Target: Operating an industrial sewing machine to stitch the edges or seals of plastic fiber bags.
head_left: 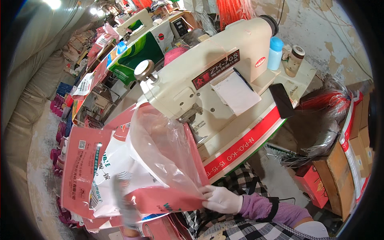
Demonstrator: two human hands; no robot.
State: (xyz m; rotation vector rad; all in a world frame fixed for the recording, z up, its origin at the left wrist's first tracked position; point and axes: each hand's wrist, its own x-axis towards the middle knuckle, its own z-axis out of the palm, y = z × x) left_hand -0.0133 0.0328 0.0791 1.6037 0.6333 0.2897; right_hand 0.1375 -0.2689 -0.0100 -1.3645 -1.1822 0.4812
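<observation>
A large pink and white printed sack point(172, 200) lies across my front, its mouth spread wide. Inside it shows a clear plastic liner point(154, 140), whose upper part reaches under the head of a cream sewing machine point(224, 56). With a white glove on, my right hand point(222, 199) pinches the sack's edge at its near right corner. My left hand point(127, 202) is smeared by motion over the sack's printed front, so its fingers cannot be made out.
A notepad point(236, 94) with a pen rests against the machine. Nearby are a black phone point(281, 101), a blue bottle point(275, 54) and a brown-toned jar point(295, 62). Cardboard boxes point(338, 176) and a bundle of plastic strands point(328, 116) stand right. More sacks point(64, 148) line the left.
</observation>
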